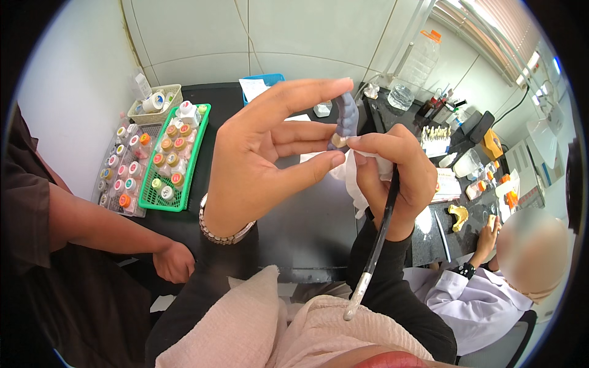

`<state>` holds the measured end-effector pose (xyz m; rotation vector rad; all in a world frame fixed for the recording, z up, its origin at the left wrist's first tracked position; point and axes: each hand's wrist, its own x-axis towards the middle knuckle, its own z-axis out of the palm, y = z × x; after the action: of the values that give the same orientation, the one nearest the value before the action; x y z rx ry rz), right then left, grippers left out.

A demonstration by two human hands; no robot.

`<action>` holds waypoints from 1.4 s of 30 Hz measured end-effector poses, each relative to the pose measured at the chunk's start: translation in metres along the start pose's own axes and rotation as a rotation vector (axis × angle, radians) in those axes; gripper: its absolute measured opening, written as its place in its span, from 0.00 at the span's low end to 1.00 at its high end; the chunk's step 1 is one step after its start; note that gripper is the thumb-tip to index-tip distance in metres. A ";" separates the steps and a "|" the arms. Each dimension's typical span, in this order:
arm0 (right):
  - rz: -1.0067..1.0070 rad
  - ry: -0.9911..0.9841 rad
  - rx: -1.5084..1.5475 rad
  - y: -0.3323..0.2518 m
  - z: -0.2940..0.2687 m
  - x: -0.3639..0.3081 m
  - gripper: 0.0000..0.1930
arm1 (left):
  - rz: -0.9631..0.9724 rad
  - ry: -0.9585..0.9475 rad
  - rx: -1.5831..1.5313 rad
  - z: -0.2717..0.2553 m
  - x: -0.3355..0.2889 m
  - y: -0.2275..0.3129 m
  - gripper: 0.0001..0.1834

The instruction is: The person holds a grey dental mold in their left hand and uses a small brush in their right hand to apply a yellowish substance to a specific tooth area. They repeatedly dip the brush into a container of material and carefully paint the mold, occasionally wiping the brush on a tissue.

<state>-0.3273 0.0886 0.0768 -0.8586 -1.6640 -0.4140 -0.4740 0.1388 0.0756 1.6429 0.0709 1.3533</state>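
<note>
A blue-grey dental model (348,113) with a row of teeth is held up in front of me, my left hand (245,153) gripping it between index fingertip and thumb. One whitish tooth, which looks like a crown (337,140), sits near its lower end. The fingertips of my right hand (402,178) meet the model beside that tooth. A slim black-handled tool (381,236), likely a brush, is held in the same hand, its pale end pointing down toward me. Its working tip is hidden by my fingers. White tissue (351,178) hangs beneath my right fingers.
A green basket (145,195) and a grey tray (138,213) of small capped jars stand left on the black table (294,239). At right are a water bottle (419,64), a yellowish dental cast (458,218) and a white pen-like tool (442,235). People flank me.
</note>
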 end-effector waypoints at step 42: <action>0.684 -0.049 0.166 0.054 0.028 -0.011 0.06 | -0.062 -0.211 -0.209 -0.016 0.004 -0.002 0.31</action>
<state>-0.3067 0.1402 0.0497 -1.2447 -1.3198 0.2148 -0.4841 0.1523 0.0751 1.5829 -0.1389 1.0951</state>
